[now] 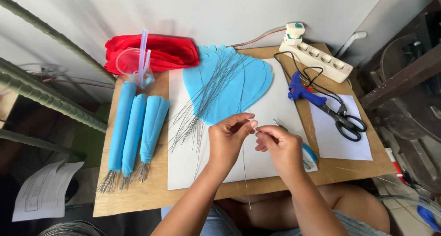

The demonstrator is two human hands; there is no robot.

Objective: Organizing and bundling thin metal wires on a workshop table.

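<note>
Pinching one thin wire (245, 171) between both hands, left hand (228, 139) and right hand (281, 146) fingers closed on its top end near the surface's front edge. Keep the grip tight and short — the long tail hangs free off that edge.

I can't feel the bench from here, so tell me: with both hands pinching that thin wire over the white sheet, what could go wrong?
1. The thin grey wire pinched by the left hand and right hand hangs past the wooden table edge toward the lap; its end might poke skin.
2. The loose fan of thin wires on the blue petal-shaped paper lies close to the left forearm and could get swept off.
3. The blue glue gun, its cord running toward the white power strip, may be hot.
</note>
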